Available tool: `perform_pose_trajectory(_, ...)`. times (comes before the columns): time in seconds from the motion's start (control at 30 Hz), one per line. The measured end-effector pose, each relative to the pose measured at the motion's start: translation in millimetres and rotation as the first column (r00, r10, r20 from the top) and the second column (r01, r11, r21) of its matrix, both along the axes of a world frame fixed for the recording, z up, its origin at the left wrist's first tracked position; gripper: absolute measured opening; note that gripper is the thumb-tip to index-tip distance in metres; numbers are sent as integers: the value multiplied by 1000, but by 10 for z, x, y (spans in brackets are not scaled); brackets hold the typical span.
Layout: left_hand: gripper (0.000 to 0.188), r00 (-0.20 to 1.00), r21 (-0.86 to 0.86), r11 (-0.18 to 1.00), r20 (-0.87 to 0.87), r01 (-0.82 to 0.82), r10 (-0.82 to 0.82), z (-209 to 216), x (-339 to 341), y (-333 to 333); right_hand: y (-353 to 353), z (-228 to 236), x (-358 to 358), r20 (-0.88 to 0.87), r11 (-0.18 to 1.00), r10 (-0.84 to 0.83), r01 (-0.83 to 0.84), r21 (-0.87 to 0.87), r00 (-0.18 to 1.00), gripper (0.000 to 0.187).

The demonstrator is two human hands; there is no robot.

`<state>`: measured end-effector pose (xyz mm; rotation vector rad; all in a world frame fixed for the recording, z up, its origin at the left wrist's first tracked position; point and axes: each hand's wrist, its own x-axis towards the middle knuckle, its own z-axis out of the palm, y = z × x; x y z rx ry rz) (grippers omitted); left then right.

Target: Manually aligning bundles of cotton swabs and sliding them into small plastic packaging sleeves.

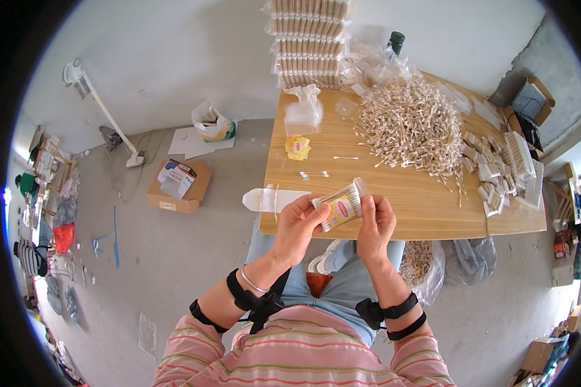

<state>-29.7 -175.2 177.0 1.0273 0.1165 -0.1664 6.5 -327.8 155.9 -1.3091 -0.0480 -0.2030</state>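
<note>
Above the near edge of the wooden table (426,216) I hold a small clear bag of cotton swabs (340,208) with a yellow label in it. My left hand (298,226) grips its left side, thumb across the front. With thumb and fingers, my right hand (375,227) pinches the bag's upper right end. Just beyond lie a few loose cotton swabs (314,173) in a row and a single cotton swab (346,157). A stack of yellow labels (297,148) sits farther left, below a pile of empty clear bags (303,116).
A large heap of loose cotton swabs (410,126) covers the table's middle right. Filled packs (490,164) are piled at the right edge. Tall stacks of packed swabs (308,45) stand at the back. A white strip (274,200) overhangs the left edge. An open carton (179,187) is on the floor.
</note>
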Motion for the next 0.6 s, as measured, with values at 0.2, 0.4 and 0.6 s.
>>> perform_pose_trajectory(0.2, 51, 929, 141, 975, 353, -171, 112, -17, 2, -22, -96, -21, 135, -456, 922, 298, -130, 364, 839, 18)
perform_pose_trajectory(0.4, 47, 633, 706, 635, 655, -315, -414, 20, 41, 137, -69, -128, 50, -541, 813, 571, -335, 476, 618, 14)
perform_pose_trajectory(0.6, 30, 849, 566, 820, 472, -87, -236, 68, -49, 34, -71, -83, -42, -492, 705, 701, -397, 587, 517, 18)
